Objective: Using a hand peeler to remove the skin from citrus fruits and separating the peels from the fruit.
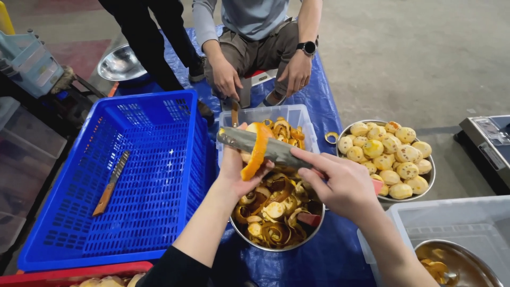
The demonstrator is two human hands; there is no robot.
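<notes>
Half-peeled orange fruit point(254, 139), raised above a bowl; orange peel strip point(255, 157) curling downward; long grey knife blade point(260, 144) lying flat across it.

— What do I have in my hands from here?

— My left hand point(240, 169) grips a partly peeled orange fruit point(257, 149), a strip of peel hanging off it. My right hand point(340, 183) presses a broad knife point(260, 144) flat across the fruit, fingers stretched along the blade.

— And below?

— A metal bowl point(276, 245) full of curled orange peels, on a blue tarp point(319, 95). To my right, a second bowl point(419, 195) heaped with peeled pale fruits. To my left, a blue crate point(64, 212) with another knife point(110, 184) lying inside.

— Anyone else?

— A person crouches opposite, one hand point(227, 79) holding a blade over a clear tub point(300, 119) of peels.
</notes>
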